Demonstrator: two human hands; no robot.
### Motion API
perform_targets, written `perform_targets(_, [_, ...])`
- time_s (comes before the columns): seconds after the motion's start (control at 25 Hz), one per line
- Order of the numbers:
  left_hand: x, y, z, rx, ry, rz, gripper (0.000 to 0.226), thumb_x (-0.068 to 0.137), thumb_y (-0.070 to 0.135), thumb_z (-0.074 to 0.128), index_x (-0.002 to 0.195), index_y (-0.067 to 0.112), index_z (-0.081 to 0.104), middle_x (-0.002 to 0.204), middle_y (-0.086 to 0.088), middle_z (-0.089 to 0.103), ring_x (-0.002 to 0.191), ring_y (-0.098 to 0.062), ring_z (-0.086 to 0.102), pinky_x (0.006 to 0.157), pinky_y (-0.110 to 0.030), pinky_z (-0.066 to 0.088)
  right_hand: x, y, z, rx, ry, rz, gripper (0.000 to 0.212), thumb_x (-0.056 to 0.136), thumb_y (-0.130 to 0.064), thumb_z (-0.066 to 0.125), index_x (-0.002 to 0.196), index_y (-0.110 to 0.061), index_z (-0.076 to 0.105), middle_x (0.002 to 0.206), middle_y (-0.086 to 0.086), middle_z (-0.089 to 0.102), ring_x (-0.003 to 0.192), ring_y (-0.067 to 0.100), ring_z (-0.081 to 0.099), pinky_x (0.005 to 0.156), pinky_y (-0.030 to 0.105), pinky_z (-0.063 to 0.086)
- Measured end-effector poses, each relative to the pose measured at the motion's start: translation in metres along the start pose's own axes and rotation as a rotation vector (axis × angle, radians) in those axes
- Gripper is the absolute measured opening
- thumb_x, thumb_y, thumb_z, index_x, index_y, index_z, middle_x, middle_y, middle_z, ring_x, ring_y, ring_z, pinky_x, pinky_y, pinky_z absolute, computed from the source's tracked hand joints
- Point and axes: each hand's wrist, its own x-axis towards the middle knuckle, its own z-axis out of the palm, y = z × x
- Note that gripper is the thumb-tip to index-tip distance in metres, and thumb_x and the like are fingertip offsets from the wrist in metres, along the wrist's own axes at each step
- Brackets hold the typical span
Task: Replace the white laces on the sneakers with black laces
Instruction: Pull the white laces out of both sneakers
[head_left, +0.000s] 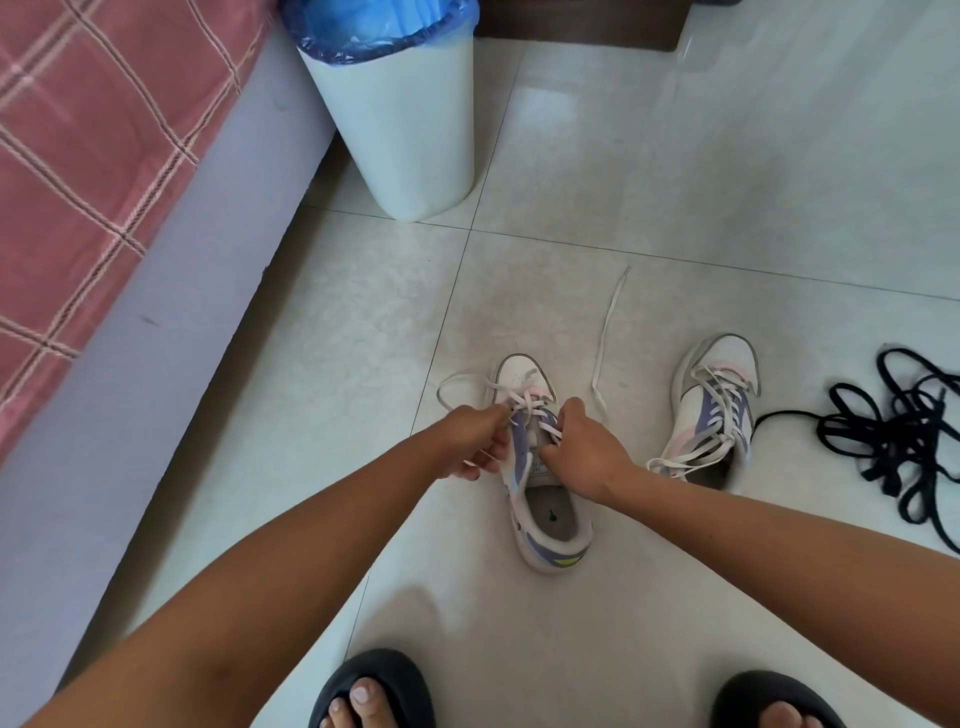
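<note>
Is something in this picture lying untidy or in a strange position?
Nothing is damaged or spilled. The black laces lie in a tangled heap on the floor, right of the second sneaker, which leans to one side. Both hands pull white lace from the near sneaker.

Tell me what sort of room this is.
Probably a bedroom at home: a bed with a pink checked cover on the left, a lined waste bin beside it, and a pale tiled floor.
</note>
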Motion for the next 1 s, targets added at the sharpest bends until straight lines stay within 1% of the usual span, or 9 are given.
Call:
perform_targets(0.08, [0.005, 0.004, 0.006, -0.074, 0.071, 0.063, 0.025, 0.092, 0.027, 0.047, 0.073, 0.012, 0.055, 0.065, -0.004, 0.052, 0.054, -0.016, 0.048, 0.056, -0.022, 0.033, 0.0, 0.0, 0.0, -0.002, 0.004, 0.0, 0.023, 0.09, -0.017, 0.05, 0.099, -0.013, 0.03, 0.073, -0.002, 0.044, 0.061, 0.01, 0.044, 0.049, 0.026, 0.03])
perform_targets(0.24, [0.015, -0.005, -0.027, 0.287, 0.391, 0.228, 0.018, 0.09, 0.012, 0.047, 0.079, 0.004, 0.058, 0.069, -0.008, 0.057, 0.057, -0.02, 0.053, 0.051, -0.022, 0.037, 0.003, 0.002, 0.002, 0.015, -0.002, 0.019, 0.023, 0.09, -0.018, 0.05, 0.1, -0.014, 0.031, 0.074, -0.002, 0.044, 0.061, 0.01, 0.044, 0.05, 0.025, 0.031])
perform_targets(0.36, [0.005, -0.008, -0.038, 0.19, 0.261, 0.144, 0.026, 0.094, 0.022, 0.046, 0.078, 0.006, 0.058, 0.068, -0.006, 0.057, 0.053, -0.017, 0.05, 0.048, -0.021, 0.031, 0.003, 0.002, 0.002, 0.015, 0.002, 0.017, 0.021, 0.09, -0.016, 0.049, 0.099, -0.013, 0.03, 0.073, -0.002, 0.044, 0.061, 0.01, 0.044, 0.048, 0.025, 0.029])
perform_targets(0.48, [0.001, -0.007, -0.004, 0.313, 0.152, 0.234, 0.034, 0.095, 0.04, 0.048, 0.076, 0.012, 0.057, 0.072, -0.006, 0.059, 0.057, -0.015, 0.053, 0.05, -0.022, 0.035, 0.003, 0.001, 0.003, 0.0, 0.01, 0.01, 0.022, 0.091, -0.017, 0.05, 0.1, -0.014, 0.03, 0.074, -0.002, 0.044, 0.061, 0.01, 0.045, 0.048, 0.025, 0.031])
perform_targets(0.64, [0.013, -0.007, 0.024, 0.185, 0.272, 0.376, 0.027, 0.092, 0.027, 0.057, 0.07, 0.016, 0.047, 0.077, -0.011, 0.059, 0.073, -0.024, 0.057, 0.069, -0.035, 0.048, 0.002, 0.0, 0.003, -0.005, 0.022, 0.015, 0.022, 0.091, -0.018, 0.05, 0.1, -0.014, 0.03, 0.074, -0.002, 0.045, 0.061, 0.011, 0.046, 0.049, 0.025, 0.032])
perform_targets(0.72, [0.018, -0.009, 0.011, 0.153, 0.337, 0.393, 0.025, 0.092, 0.027, 0.059, 0.072, 0.017, 0.049, 0.079, -0.009, 0.06, 0.077, -0.027, 0.061, 0.068, -0.035, 0.049, 0.003, 0.002, 0.003, 0.001, 0.015, 0.019, 0.02, 0.091, -0.017, 0.049, 0.1, -0.013, 0.031, 0.074, -0.001, 0.045, 0.062, 0.011, 0.045, 0.049, 0.026, 0.032])
perform_targets(0.8, [0.023, -0.014, -0.017, 0.262, 0.504, 0.378, 0.02, 0.093, 0.025, 0.056, 0.076, 0.015, 0.051, 0.085, -0.01, 0.062, 0.087, -0.031, 0.064, 0.072, -0.035, 0.048, 0.003, 0.003, 0.002, 0.014, 0.014, 0.029, 0.019, 0.091, -0.017, 0.048, 0.101, -0.013, 0.032, 0.074, -0.001, 0.046, 0.062, 0.011, 0.045, 0.05, 0.026, 0.033])
perform_targets(0.88, [0.025, -0.021, -0.054, 0.505, 0.717, 0.281, 0.011, 0.094, 0.017, 0.048, 0.096, 0.009, 0.056, 0.103, -0.014, 0.062, 0.1, -0.034, 0.061, 0.079, -0.036, 0.046, 0.003, 0.004, 0.003, 0.027, 0.015, 0.034, 0.019, 0.091, -0.017, 0.048, 0.101, -0.012, 0.032, 0.075, 0.0, 0.047, 0.062, 0.011, 0.045, 0.05, 0.026, 0.033])
perform_targets(1.0, [0.02, -0.028, -0.097, 0.92, 0.912, 0.12, 0.024, 0.093, 0.004, 0.044, 0.117, 0.001, 0.045, 0.116, -0.017, 0.054, 0.103, -0.034, 0.06, 0.074, -0.035, 0.044, 0.003, 0.003, 0.002, 0.04, 0.02, 0.035, 0.019, 0.091, -0.017, 0.048, 0.101, -0.012, 0.032, 0.078, 0.001, 0.048, 0.062, 0.011, 0.045, 0.05, 0.026, 0.032])
